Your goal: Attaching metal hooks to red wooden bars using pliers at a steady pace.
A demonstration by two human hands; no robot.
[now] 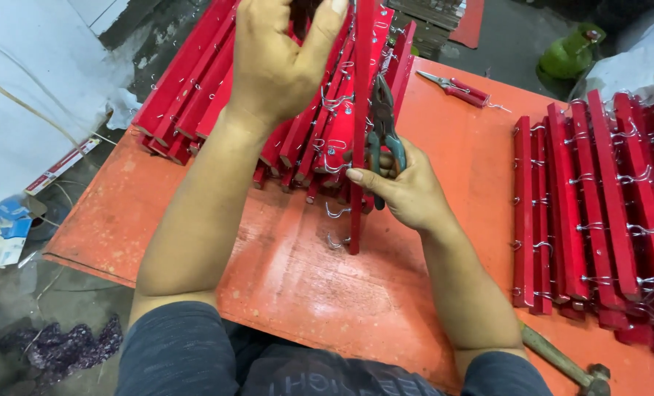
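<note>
the red slat [359,110] stands on end on the orange table [283,271], long axis running near to far, the left hand [279,62] clasping its far top and the right hand [404,187] just right of it, closed around green-handled pliers [382,132].

We see a blue-and-white crumpled package [4,233] on the floor at far left, and a long red-and-white labelled strip [63,166] above it.

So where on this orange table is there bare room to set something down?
The orange table is bare between the person's forearms, below the upright red wooden slat held by the left hand. Another strip lies bare between the right hand gripping green-handled pliers and the right-side slat rows. The far-left slat pile is crowded.
</note>
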